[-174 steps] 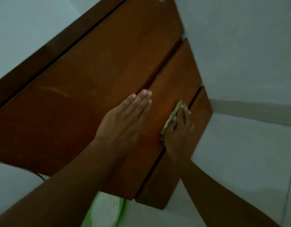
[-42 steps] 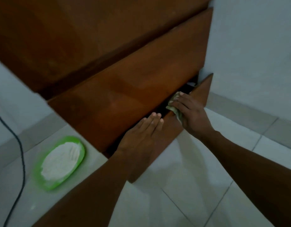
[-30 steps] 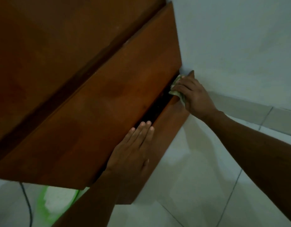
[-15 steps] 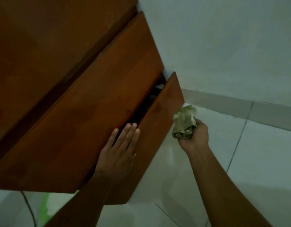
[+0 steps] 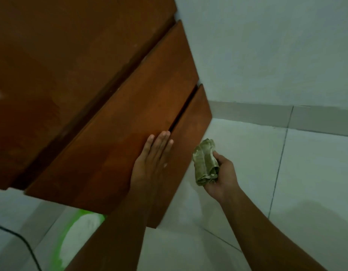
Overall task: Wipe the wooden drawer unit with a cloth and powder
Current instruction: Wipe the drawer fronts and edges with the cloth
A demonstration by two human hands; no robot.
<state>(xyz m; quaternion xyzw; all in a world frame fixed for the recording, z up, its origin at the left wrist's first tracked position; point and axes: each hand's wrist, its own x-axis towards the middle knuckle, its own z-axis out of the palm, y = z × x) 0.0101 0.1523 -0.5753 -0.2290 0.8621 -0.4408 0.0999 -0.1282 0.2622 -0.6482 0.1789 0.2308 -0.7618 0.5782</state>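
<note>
Against the frame half a second earlier, the lowest drawer (image 5: pixel 190 137) has gone back in: the wide dark opening above it is now a thin slit, and the right hand has carried the cloth lower and farther from the wood. At the far left a black cable (image 5: pixel 26 245) crosses the floor tiles (image 5: pixel 306 192). Beside it, half hidden under the unit and the left forearm, lies a green plate (image 5: pixel 66 237) of white powder (image 5: pixel 81 229), within reach and untouched at this moment. The wooden drawer unit (image 5: pixel 75 71) fills the upper left, standing against the pale wall (image 5: pixel 267 55), its middle drawer front (image 5: pixel 134 118) flush. The left hand (image 5: pixel 153 163) lies flat across the seam between the middle and lowest fronts, fingers straight and close together, tips at the foot of the slit; it grips nothing. To its right the olive cloth (image 5: pixel 205 163) is bunched and upright, just beside the lowest drawer's end but clear of it. The right hand (image 5: pixel 222 177) holds it palm up, fingers curled round its lower part. Assessment: the pass along the drawer's top edge looks finished and wiping is paused. The likely next step is a reload from the plate or a fresh pass over the fronts; which surfaces remain undone cannot be told from here.
</note>
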